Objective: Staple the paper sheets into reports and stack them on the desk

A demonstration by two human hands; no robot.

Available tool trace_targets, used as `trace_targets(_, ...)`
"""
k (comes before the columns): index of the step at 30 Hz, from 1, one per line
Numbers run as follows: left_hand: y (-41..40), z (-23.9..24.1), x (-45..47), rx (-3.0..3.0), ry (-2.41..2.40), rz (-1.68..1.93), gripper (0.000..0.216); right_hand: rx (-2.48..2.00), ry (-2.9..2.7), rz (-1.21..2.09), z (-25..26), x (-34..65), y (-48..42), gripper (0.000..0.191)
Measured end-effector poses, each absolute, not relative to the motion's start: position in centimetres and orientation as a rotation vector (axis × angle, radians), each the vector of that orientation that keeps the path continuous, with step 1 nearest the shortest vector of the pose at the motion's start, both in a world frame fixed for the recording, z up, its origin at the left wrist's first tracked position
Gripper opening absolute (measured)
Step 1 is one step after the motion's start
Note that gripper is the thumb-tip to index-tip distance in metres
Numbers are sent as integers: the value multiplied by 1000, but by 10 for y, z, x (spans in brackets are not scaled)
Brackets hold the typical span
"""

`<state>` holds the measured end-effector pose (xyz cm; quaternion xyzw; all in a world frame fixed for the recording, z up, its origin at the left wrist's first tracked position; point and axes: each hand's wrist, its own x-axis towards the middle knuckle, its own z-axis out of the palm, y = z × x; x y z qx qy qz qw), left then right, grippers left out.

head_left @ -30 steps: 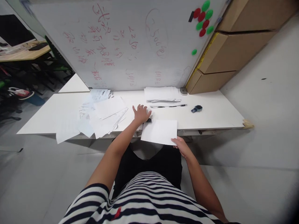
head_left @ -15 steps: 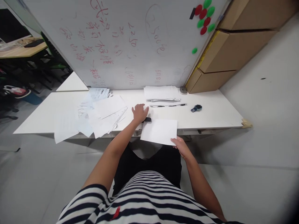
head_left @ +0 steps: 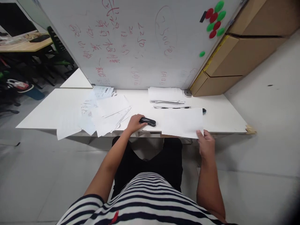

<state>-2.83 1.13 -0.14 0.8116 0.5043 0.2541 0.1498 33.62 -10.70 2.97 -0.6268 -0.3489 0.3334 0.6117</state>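
My left hand (head_left: 135, 123) is closed around the left end of a black stapler (head_left: 148, 121), which lies near the front edge of the white table (head_left: 217, 122). To the right of it is a blank white sheet of paper (head_left: 181, 122). My right hand (head_left: 206, 145) pinches that sheet at its lower right corner, thumb on top. The sheet and the stapler are apart. From behind the sheet's upper right corner pokes a dark bit of a watch-like object (head_left: 204, 111); the rest of it is hidden.
Loose papers (head_left: 110, 107) spread over the table's left side, some hanging past the front edge. Behind the sheet lie a paper stack (head_left: 166, 93) and a thin black-and-white strip (head_left: 171, 107). A whiteboard (head_left: 140, 68) stands at the back, cardboard boxes (head_left: 243, 56) at the right.
My right hand has drawn the sheet to the right, off the stapler and over most of the watch-like object. My left hand has come down and taken hold of the stapler.
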Motion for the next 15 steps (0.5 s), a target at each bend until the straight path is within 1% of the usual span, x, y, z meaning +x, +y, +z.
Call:
trace_targets(4, 16, -7, -26, 2305, 1564, 723, 36, -1373, -758, 815, 42, 330, -109, 37)
trace_targets(8, 18, -9, -28, 2198, 1656, 802, 33, -1387, -672, 939, 30, 311, -110, 39)
trace_targets(11, 18, -8, -28, 2208, 1649, 816, 30, -1414, -650, 998, 26, 304, -110, 40)
trace_targets(15, 17, -6, -27, 2223, 1619, 784, 28, -1344, -634, 1041, 38, 307, -114, 36)
